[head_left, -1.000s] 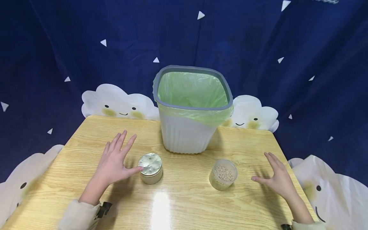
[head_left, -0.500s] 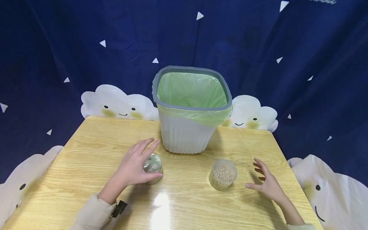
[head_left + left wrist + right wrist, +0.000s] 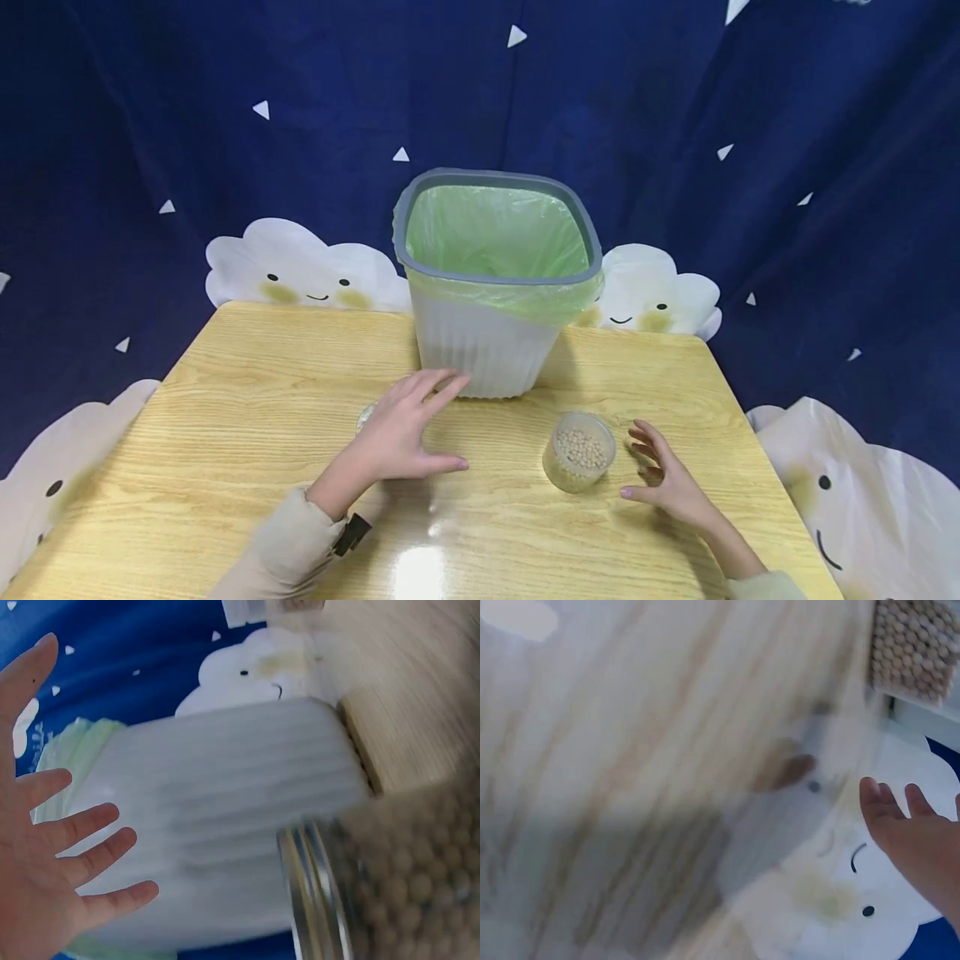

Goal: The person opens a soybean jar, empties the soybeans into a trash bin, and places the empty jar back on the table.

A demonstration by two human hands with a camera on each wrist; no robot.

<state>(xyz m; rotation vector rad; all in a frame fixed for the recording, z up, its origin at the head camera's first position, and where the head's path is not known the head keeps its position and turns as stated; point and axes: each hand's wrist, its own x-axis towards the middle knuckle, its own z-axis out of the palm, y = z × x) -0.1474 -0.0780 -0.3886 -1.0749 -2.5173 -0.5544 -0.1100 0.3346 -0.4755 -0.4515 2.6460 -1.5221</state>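
A clear tub of pale round beads [image 3: 576, 454] stands on the table without a lid, right of the middle. Close to its right side, apart from it, hovers my right hand [image 3: 672, 485] with loosely bent fingers. My left hand [image 3: 396, 433] is spread above the table, thumb pointing right. It mostly hides a second tub [image 3: 364, 416] in the head view; only a bit of its silvery lid shows. The left wrist view shows this lidded tub [image 3: 409, 877], full of beads, apart from the left fingers. Neither hand holds anything.
Behind the tubs stands a white bin [image 3: 483, 337] with a grey rim and a green liner bag. The wooden table [image 3: 262, 375] ends at a dark blue curtain [image 3: 322, 75] with white triangles and smiling clouds.
My left hand has moved right, across the lidded tub and past it, now covering most of it. The right hand has come left, nearer the tub without a lid, its fingers more bent.
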